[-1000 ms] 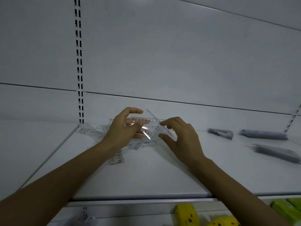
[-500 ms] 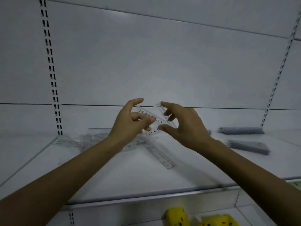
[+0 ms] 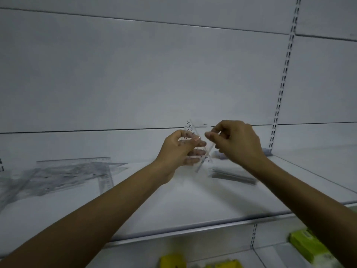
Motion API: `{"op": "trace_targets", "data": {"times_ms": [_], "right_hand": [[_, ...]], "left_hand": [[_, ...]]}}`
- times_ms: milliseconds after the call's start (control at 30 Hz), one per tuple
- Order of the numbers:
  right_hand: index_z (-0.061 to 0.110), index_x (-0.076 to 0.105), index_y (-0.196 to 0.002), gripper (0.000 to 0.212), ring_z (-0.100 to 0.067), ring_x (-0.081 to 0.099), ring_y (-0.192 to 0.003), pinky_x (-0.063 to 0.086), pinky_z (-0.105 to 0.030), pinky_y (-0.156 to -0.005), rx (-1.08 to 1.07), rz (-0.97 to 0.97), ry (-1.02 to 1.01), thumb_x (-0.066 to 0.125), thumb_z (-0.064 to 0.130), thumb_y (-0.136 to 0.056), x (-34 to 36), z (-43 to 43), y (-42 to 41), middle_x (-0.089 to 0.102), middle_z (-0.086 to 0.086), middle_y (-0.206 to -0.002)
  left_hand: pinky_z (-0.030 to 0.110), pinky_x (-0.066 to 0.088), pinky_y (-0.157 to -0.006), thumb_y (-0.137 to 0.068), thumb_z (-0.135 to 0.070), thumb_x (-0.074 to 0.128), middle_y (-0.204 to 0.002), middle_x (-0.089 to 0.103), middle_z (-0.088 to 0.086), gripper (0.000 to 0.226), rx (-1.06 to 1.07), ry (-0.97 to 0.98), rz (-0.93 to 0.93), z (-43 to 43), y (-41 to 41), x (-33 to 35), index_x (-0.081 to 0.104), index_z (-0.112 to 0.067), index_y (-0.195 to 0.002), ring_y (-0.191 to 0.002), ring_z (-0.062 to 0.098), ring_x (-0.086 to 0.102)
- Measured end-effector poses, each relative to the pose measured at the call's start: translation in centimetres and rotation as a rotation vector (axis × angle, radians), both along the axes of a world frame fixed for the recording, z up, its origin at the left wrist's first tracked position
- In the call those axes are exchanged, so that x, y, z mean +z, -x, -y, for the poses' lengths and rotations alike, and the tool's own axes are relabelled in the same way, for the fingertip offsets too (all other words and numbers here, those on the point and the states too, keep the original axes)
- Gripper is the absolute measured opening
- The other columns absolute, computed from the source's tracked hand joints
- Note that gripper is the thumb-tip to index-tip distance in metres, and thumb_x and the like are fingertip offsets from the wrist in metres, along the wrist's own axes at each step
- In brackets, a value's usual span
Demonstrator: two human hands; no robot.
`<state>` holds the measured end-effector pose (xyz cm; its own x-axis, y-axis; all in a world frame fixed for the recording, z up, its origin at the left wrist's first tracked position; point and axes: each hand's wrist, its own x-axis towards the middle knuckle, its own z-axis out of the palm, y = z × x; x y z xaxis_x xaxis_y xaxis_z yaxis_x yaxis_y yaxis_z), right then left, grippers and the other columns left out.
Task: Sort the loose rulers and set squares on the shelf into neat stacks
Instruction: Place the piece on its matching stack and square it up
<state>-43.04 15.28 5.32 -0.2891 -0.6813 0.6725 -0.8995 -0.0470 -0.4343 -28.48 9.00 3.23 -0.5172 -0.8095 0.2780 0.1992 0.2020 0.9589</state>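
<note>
A clear plastic set square (image 3: 203, 151) with printed numbers is held up above the white shelf (image 3: 173, 200). My left hand (image 3: 178, 149) grips it, thumb on the near face and fingers behind. My right hand (image 3: 234, 141) pinches its right edge with curled fingers. A loose heap of clear rulers and set squares (image 3: 63, 175) lies on the shelf at the left. A neat stack of rulers (image 3: 233, 176) lies just below and right of my hands. Another stack (image 3: 221, 156) at the back is mostly hidden behind my right hand.
The shelf's metal front edge (image 3: 193, 227) runs below my forearms. A slotted upright (image 3: 284, 74) stands at the right on the back panel. On the lower shelf are yellow items (image 3: 172, 261) and a green pack (image 3: 307, 244).
Both hands carried the set square to the right, away from the loose heap and over the ruler stack. The set square now stands more upright. The view panned right.
</note>
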Motion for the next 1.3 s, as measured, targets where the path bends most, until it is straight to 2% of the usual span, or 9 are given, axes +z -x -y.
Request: {"op": "trace_targets", "data": {"times_ms": [100,200,367,500,633,767,900,1167,1300], "right_hand": [[0.021,0.067,-0.072,0.023,-0.009,0.063,-0.050,0.054,-0.031,-0.064,0.047,0.183,0.021,0.065,0.039,-0.085,0.0,-0.5,4.4,0.066,0.004,-0.058],[0.017,0.068,-0.068,0.030,-0.008,0.062,-0.047,0.057,-0.037,-0.068,0.021,0.162,-0.040,0.063,0.042,-0.085,-0.5,-0.4,7.4,0.065,0.005,-0.055],[0.025,0.053,-0.124,0.052,-0.012,0.060,-0.088,0.043,-0.027,-0.069,0.003,-0.274,-0.035,0.062,0.054,-0.082,-1.6,-0.2,9.8,0.060,0.006,-0.109],[0.021,0.065,-0.114,0.042,-0.026,0.053,-0.115,0.040,-0.039,-0.092,0.211,-0.610,-0.106,0.067,0.047,-0.081,-2.2,0.9,10.3,0.054,-0.006,-0.130],[0.026,0.068,-0.106,0.033,-0.020,0.036,-0.134,0.024,-0.037,-0.108,0.294,-0.622,-0.199,0.066,0.047,-0.082,-1.8,1.8,10.6,0.044,-0.001,-0.144],[0.027,0.053,-0.121,0.051,-0.010,0.048,-0.118,0.024,-0.027,-0.103,0.326,-0.588,-0.344,0.065,0.054,-0.079,-1.4,1.5,10.6,0.054,0.009,-0.130],[0.022,0.048,-0.127,0.067,-0.010,0.059,-0.096,0.039,-0.028,-0.095,0.267,-0.431,-0.393,0.064,0.060,-0.074,-2.2,0.4,11.0,0.064,0.008,-0.110],[0.017,0.070,-0.096,0.047,-0.016,0.064,-0.089,0.052,-0.042,-0.086,0.200,-0.153,-0.558,0.068,0.056,-0.071,-2.9,-0.2,13.2,0.070,0.001,-0.093],[0.016,0.070,-0.100,0.050,-0.016,0.064,-0.092,0.052,-0.040,-0.087,0.225,-0.193,-0.651,0.069,0.058,-0.071,-2.7,0.2,12.7,0.070,0.001,-0.097]], "left_hand": [[0.034,0.058,-0.075,-0.085,-0.011,0.066,-0.102,0.071,0.011,0.019,-0.014,0.052,0.057,-0.4,2.6,-0.4,0.055,-0.013,-0.100,-0.085,0.023,0.071],[0.029,0.058,-0.069,-0.084,-0.012,0.068,-0.103,0.070,0.013,0.019,0.044,0.065,0.063,-0.4,4.5,-0.9,0.058,-0.017,-0.100,-0.081,0.022,0.071],[0.022,0.053,-0.056,-0.084,-0.012,0.068,-0.084,0.073,0.010,0.020,0.170,0.114,0.089,0.5,5.2,-1.9,0.059,-0.010,-0.101,-0.063,0.014,0.067],[0.021,0.052,-0.053,-0.084,-0.011,0.067,-0.064,0.070,-0.001,0.017,0.197,0.175,0.111,1.5,4.6,-2.7,0.059,-0.003,-0.096,-0.052,0.010,0.062],[0.022,0.052,-0.054,-0.086,-0.014,0.065,-0.066,0.069,0.001,0.009,0.113,0.233,0.195,2.4,4.1,-3.0,0.061,-0.007,-0.090,-0.054,0.010,0.061],[0.020,0.050,-0.053,-0.086,-0.012,0.063,-0.071,0.071,0.003,0.006,0.066,0.224,0.225,2.6,4.1,-3.9,0.062,-0.007,-0.090,-0.057,0.009,0.064],[0.024,0.052,-0.055,-0.091,-0.019,0.058,-0.081,0.073,0.004,0.007,0.136,0.174,0.206,3.2,4.3,-4.3,0.060,-0.014,-0.095,-0.064,0.013,0.067],[0.019,0.051,-0.058,-0.093,-0.011,0.052,-0.080,0.073,-0.012,0.015,0.201,0.189,0.196,3.5,4.7,-4.4,0.056,-0.023,-0.101,-0.067,0.003,0.066],[0.019,0.051,-0.058,-0.094,-0.011,0.052,-0.078,0.073,-0.014,0.015,0.208,0.225,0.192,3.4,4.6,-4.4,0.056,-0.021,-0.103,-0.069,0.004,0.067]]}}
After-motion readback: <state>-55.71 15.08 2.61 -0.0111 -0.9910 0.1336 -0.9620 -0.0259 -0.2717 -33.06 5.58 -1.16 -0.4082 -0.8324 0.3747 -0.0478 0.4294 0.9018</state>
